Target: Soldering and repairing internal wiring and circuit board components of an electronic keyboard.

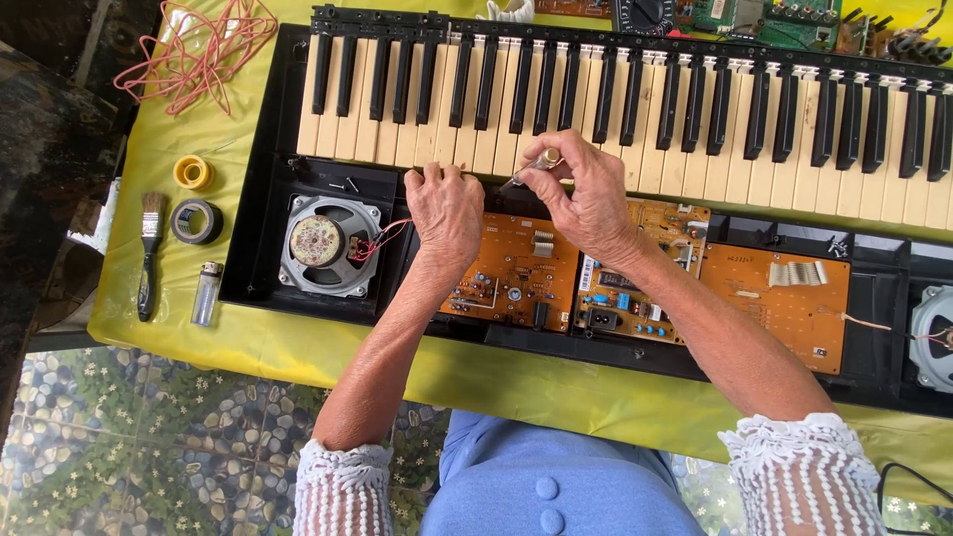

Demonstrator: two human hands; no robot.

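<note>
An opened electronic keyboard (pixel 615 109) lies across the table, its cream and black keys at the top and orange circuit boards (pixel 521 273) exposed below. My right hand (pixel 586 199) grips a small screwdriver (pixel 531 169), whose tip points down-left at the front edge of the keys. Just left of it, my left hand (pixel 444 208) rests with its fingertips pressed on the key edge, above the left circuit board. A round grey speaker (pixel 323 243) with red wires sits in the case to the left of my left hand.
On the yellow cloth (pixel 248 342) at the left lie a paintbrush (pixel 149 253), a lighter (pixel 205 293), a yellow tape roll (pixel 193 172), a dark tape roll (pixel 196 220) and tangled orange wire (pixel 204 50). More boards and a meter (pixel 645 14) sit behind the keys. A second speaker (pixel 938 333) shows at the right.
</note>
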